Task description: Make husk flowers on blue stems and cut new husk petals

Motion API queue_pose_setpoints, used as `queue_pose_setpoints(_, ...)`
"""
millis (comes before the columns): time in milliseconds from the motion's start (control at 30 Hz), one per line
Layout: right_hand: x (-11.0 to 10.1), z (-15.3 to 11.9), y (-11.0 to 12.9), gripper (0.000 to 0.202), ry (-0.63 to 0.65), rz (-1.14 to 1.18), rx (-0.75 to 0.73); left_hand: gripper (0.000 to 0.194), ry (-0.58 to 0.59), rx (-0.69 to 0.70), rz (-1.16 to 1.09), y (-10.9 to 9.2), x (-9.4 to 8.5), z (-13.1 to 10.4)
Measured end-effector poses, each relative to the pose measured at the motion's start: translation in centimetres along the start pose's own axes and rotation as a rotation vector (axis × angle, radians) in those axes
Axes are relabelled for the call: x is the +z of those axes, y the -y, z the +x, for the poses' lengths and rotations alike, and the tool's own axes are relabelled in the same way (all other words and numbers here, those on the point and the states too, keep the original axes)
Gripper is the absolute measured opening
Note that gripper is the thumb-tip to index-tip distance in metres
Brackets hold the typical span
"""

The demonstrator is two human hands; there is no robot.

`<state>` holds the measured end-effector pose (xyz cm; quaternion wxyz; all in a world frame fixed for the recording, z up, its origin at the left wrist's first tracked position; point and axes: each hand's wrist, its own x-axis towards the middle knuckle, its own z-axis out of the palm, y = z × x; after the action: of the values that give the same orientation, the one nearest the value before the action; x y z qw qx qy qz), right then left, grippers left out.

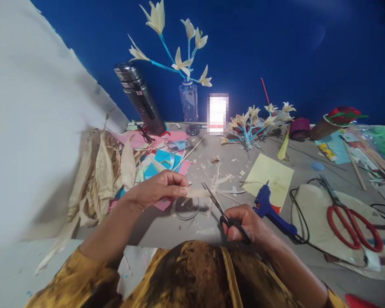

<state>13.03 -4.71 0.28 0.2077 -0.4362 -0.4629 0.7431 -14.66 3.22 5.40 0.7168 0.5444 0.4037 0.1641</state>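
Observation:
Pinched in my left hand (pixel 162 187) is a pale strip of dried husk (pixel 197 193), stretched out to the right. My right hand (pixel 242 224) grips small black-handled scissors (pixel 218 204), their blades pointing up and left, close to the strip's right end. Whether the blades touch the strip I cannot tell. Under the strip lies a clear ring-shaped item (pixel 186 209), perhaps a roll of tape. Thin husk scraps (pixel 223 179) are scattered just beyond the scissors. A blue glue gun (pixel 272 211) rests right of my right hand, partly over a yellow paper sheet (pixel 259 171).
Dried husks (pixel 104 171) are heaped at the left by the wall. Behind stand a dark flask (pixel 143 100), a plastic bottle (pixel 188 111) holding husk flowers, a bright blurred screen (pixel 217 113) and a flower bunch (pixel 248 128). Large red-handled scissors (pixel 353 226) lie at right, near the glue gun's cord.

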Motion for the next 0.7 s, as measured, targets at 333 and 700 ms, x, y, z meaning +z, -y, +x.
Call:
queue_pose_setpoints(333,0.0,-0.4,0.1,0.049,0.084,-0.108,0.077,0.025,0.101,0.017,0.331,-1.8,-1.3,0.1)
queue_pose_setpoints(700,0.1,-0.4,-0.2,0.046,0.077,-0.118,0.071,0.024,0.134,0.015,0.354,-2.1,-1.1,0.6)
